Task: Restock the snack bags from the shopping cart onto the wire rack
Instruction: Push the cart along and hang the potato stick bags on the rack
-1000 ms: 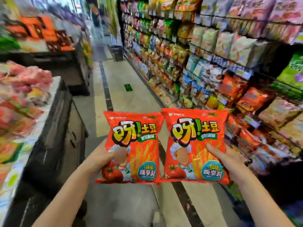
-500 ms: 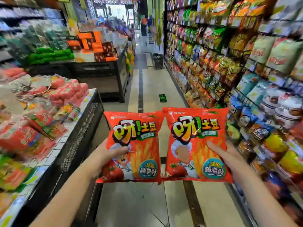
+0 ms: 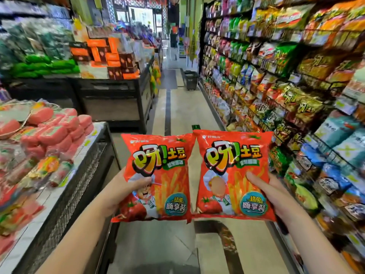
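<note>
I hold two identical red snack bags upright side by side over the aisle floor. My left hand [image 3: 120,191] grips the left red bag [image 3: 160,175] at its lower left edge, thumb across the front. My right hand [image 3: 270,192] grips the right red bag [image 3: 233,173] at its lower right edge, thumb on the front. The bags' inner edges touch. The wire rack [image 3: 324,141], packed with snack bags, runs along the right side of the aisle. No shopping cart is in view.
A black mesh-sided display table [image 3: 79,175] with pink and red packs stands at my left. A black basket [image 3: 191,80] sits on the aisle floor far ahead. The tiled aisle [image 3: 177,115] runs forward between table and rack.
My view has swung left and lifted, from facing the rack to looking down the aisle. Both hands still hold the bags the same way in front of me.
</note>
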`<action>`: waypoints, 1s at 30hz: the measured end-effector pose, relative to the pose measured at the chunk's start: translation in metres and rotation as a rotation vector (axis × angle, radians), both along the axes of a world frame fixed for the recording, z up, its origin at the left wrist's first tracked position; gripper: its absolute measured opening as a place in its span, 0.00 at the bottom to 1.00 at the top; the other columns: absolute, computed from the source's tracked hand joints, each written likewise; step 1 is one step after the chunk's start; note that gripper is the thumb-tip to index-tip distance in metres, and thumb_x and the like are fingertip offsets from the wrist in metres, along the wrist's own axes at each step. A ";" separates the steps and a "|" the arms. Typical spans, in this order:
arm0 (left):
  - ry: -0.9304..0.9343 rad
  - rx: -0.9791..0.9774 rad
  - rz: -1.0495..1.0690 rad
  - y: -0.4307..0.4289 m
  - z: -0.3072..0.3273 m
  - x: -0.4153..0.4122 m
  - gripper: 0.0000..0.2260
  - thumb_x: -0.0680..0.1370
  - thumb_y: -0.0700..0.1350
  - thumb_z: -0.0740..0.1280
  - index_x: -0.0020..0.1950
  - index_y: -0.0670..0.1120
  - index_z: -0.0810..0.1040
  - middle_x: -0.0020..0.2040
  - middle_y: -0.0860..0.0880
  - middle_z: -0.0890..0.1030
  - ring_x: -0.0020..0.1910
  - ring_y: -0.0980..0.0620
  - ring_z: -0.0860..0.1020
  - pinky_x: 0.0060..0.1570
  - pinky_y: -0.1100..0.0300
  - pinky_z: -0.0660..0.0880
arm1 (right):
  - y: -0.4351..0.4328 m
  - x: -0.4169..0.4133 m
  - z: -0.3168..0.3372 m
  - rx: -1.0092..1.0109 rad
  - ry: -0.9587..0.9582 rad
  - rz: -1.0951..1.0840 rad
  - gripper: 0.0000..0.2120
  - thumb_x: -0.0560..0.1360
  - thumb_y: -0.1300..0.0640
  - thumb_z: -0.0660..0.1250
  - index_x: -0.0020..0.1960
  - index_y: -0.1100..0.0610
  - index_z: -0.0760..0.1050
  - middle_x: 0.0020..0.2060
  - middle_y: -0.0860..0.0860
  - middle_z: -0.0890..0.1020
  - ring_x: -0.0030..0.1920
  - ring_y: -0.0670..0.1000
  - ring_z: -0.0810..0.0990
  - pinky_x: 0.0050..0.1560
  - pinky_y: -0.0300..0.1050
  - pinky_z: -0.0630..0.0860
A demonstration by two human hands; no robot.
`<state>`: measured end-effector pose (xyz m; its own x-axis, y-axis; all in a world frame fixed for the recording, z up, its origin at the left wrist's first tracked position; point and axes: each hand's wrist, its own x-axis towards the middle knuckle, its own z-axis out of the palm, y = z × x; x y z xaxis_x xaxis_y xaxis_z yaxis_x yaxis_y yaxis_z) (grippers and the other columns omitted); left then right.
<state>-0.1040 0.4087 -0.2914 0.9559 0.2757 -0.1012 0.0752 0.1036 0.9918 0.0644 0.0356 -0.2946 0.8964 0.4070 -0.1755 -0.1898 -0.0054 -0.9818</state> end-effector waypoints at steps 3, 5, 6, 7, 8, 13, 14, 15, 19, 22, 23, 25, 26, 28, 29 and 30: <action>0.007 -0.040 -0.031 0.050 -0.003 0.059 0.21 0.77 0.41 0.77 0.69 0.47 0.78 0.63 0.39 0.83 0.61 0.35 0.83 0.63 0.37 0.77 | 0.048 0.053 -0.003 -0.020 0.006 -0.030 0.47 0.49 0.36 0.86 0.64 0.51 0.78 0.54 0.55 0.87 0.53 0.60 0.87 0.55 0.56 0.83; 0.024 -0.052 -0.009 0.078 0.002 0.096 0.17 0.77 0.40 0.75 0.65 0.46 0.80 0.59 0.40 0.85 0.58 0.37 0.84 0.58 0.43 0.80 | 0.078 0.085 -0.001 -0.013 0.026 -0.040 0.45 0.51 0.38 0.86 0.65 0.51 0.78 0.55 0.56 0.87 0.54 0.62 0.87 0.61 0.63 0.80; 0.035 -0.049 0.002 0.091 0.007 0.114 0.16 0.76 0.40 0.74 0.64 0.46 0.81 0.57 0.41 0.86 0.56 0.38 0.85 0.55 0.45 0.81 | 0.091 0.100 0.001 -0.007 0.034 -0.048 0.42 0.56 0.40 0.85 0.66 0.51 0.78 0.56 0.57 0.87 0.54 0.63 0.86 0.63 0.67 0.78; 0.046 -0.037 -0.007 0.102 0.012 0.131 0.16 0.76 0.41 0.74 0.64 0.46 0.80 0.57 0.42 0.86 0.55 0.39 0.85 0.55 0.46 0.81 | 0.104 0.113 0.003 -0.002 0.032 -0.059 0.37 0.61 0.43 0.84 0.66 0.51 0.77 0.56 0.57 0.87 0.55 0.63 0.86 0.64 0.68 0.77; 0.053 -0.024 -0.025 0.112 0.016 0.148 0.17 0.76 0.41 0.74 0.64 0.46 0.80 0.57 0.42 0.86 0.55 0.39 0.85 0.56 0.46 0.81 | 0.115 0.126 0.006 -0.003 0.027 -0.068 0.32 0.66 0.46 0.82 0.67 0.51 0.77 0.56 0.56 0.87 0.55 0.63 0.86 0.64 0.68 0.77; 0.080 0.022 -0.052 0.153 0.025 0.226 0.16 0.76 0.42 0.74 0.64 0.49 0.80 0.57 0.44 0.87 0.54 0.42 0.86 0.55 0.46 0.81 | 0.153 0.193 0.016 -0.012 0.008 -0.130 0.26 0.68 0.48 0.78 0.63 0.52 0.79 0.53 0.56 0.87 0.52 0.61 0.87 0.62 0.65 0.78; 0.090 0.044 -0.075 0.160 0.026 0.241 0.19 0.76 0.44 0.76 0.67 0.49 0.79 0.58 0.44 0.86 0.56 0.41 0.86 0.59 0.43 0.80 | 0.159 0.208 0.016 -0.010 -0.003 -0.128 0.32 0.63 0.44 0.82 0.63 0.52 0.79 0.53 0.56 0.87 0.52 0.61 0.87 0.61 0.63 0.79; 0.099 0.063 -0.087 0.166 0.026 0.257 0.22 0.75 0.47 0.78 0.68 0.51 0.78 0.59 0.45 0.86 0.57 0.41 0.85 0.61 0.41 0.79 | 0.164 0.224 0.014 -0.012 -0.013 -0.128 0.40 0.56 0.38 0.85 0.64 0.52 0.78 0.54 0.55 0.87 0.52 0.60 0.87 0.60 0.61 0.80; 0.097 0.129 -0.114 0.184 0.028 0.326 0.31 0.66 0.55 0.80 0.67 0.54 0.77 0.59 0.48 0.86 0.57 0.43 0.85 0.62 0.40 0.79 | 0.180 0.295 0.006 -0.002 -0.014 -0.124 0.47 0.51 0.38 0.86 0.66 0.54 0.77 0.54 0.56 0.87 0.50 0.58 0.88 0.51 0.53 0.83; 0.092 0.148 -0.112 0.195 0.027 0.398 0.32 0.62 0.56 0.79 0.66 0.55 0.77 0.57 0.49 0.87 0.56 0.45 0.86 0.62 0.39 0.79 | 0.191 0.360 0.004 0.022 -0.013 -0.127 0.44 0.52 0.40 0.86 0.64 0.52 0.78 0.52 0.55 0.88 0.49 0.58 0.88 0.43 0.50 0.84; 0.093 0.157 -0.104 0.198 0.027 0.415 0.32 0.63 0.56 0.79 0.66 0.56 0.77 0.58 0.49 0.86 0.56 0.44 0.86 0.62 0.39 0.79 | 0.194 0.376 0.006 0.021 -0.019 -0.138 0.43 0.51 0.40 0.87 0.63 0.52 0.78 0.51 0.55 0.88 0.47 0.57 0.88 0.40 0.48 0.84; 0.089 0.162 -0.130 0.203 0.029 0.457 0.30 0.67 0.55 0.79 0.68 0.56 0.77 0.60 0.48 0.86 0.58 0.43 0.85 0.63 0.37 0.78 | 0.197 0.415 0.009 0.035 -0.013 -0.158 0.34 0.61 0.45 0.83 0.63 0.54 0.78 0.49 0.55 0.88 0.44 0.56 0.89 0.39 0.48 0.84; 0.092 0.160 -0.145 0.206 0.029 0.482 0.30 0.69 0.54 0.79 0.69 0.56 0.76 0.61 0.48 0.85 0.59 0.43 0.85 0.63 0.38 0.78 | 0.197 0.438 0.010 0.032 -0.011 -0.170 0.31 0.64 0.47 0.81 0.64 0.54 0.78 0.50 0.55 0.88 0.44 0.55 0.89 0.41 0.48 0.84; 0.091 0.155 -0.156 0.210 0.034 0.531 0.28 0.72 0.51 0.78 0.70 0.56 0.74 0.61 0.48 0.85 0.59 0.43 0.85 0.62 0.39 0.79 | 0.197 0.481 0.015 0.022 -0.031 -0.181 0.33 0.62 0.43 0.83 0.62 0.51 0.78 0.52 0.54 0.88 0.47 0.56 0.88 0.45 0.51 0.84; 0.077 0.158 -0.163 0.210 0.038 0.554 0.26 0.74 0.49 0.78 0.70 0.56 0.74 0.61 0.49 0.85 0.59 0.44 0.85 0.61 0.41 0.79 | 0.197 0.500 0.018 0.016 -0.037 -0.183 0.37 0.57 0.40 0.85 0.62 0.50 0.79 0.52 0.53 0.88 0.48 0.56 0.88 0.49 0.52 0.83; 0.065 0.167 -0.175 0.210 0.041 0.576 0.24 0.76 0.47 0.77 0.69 0.57 0.74 0.61 0.50 0.85 0.58 0.45 0.85 0.60 0.42 0.80 | 0.196 0.517 0.022 0.007 -0.042 -0.190 0.43 0.51 0.36 0.86 0.62 0.49 0.78 0.52 0.53 0.88 0.49 0.57 0.88 0.52 0.55 0.82</action>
<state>0.4721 0.6189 -0.2500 0.9836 0.1241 -0.1310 0.1417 -0.0820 0.9865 0.5818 0.2319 -0.2729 0.9639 0.2304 -0.1336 -0.1451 0.0339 -0.9888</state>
